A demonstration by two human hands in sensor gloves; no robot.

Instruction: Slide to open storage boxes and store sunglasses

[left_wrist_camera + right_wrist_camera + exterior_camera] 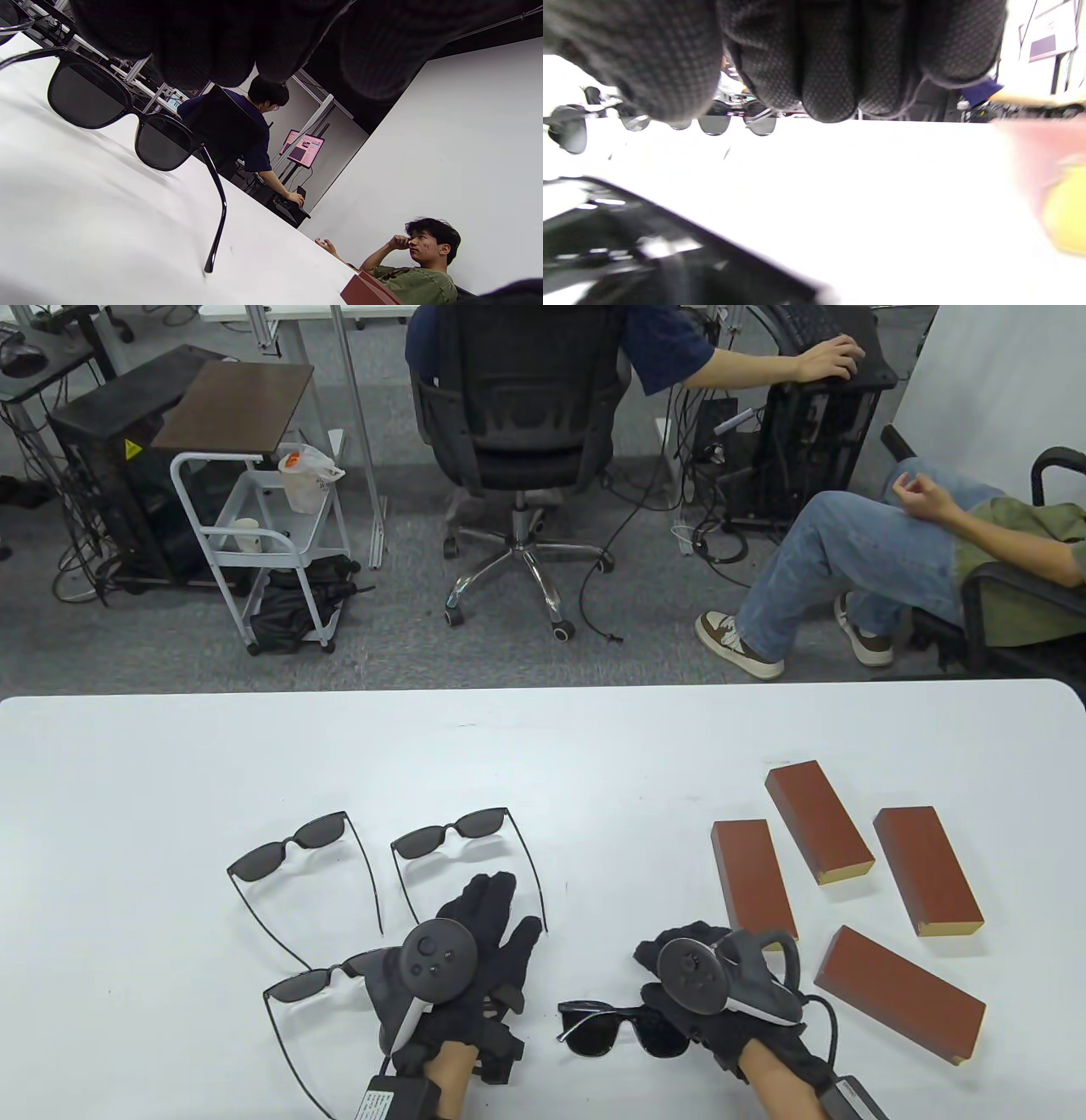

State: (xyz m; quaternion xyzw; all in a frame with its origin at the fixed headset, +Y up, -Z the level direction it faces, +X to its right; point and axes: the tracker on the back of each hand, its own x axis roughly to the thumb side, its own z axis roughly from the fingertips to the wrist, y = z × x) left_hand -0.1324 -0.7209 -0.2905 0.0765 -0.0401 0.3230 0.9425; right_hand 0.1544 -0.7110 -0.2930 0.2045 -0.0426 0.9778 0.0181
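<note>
Four pairs of sunglasses on the white table [170,746]: three thin-framed ones on the left, and a chunkier black pair [607,1027] at the near edge. They look light and a bit fragile, so best taken by the frame, not the lenses. The left hand [475,950] lies relaxed and flat, holding nothing. The right hand [704,984] sits curled over the black pair; whether it's actually gripping can't be told. Four brown storage boxes [819,821] wait closed on the right, nothing blocking them.
</note>
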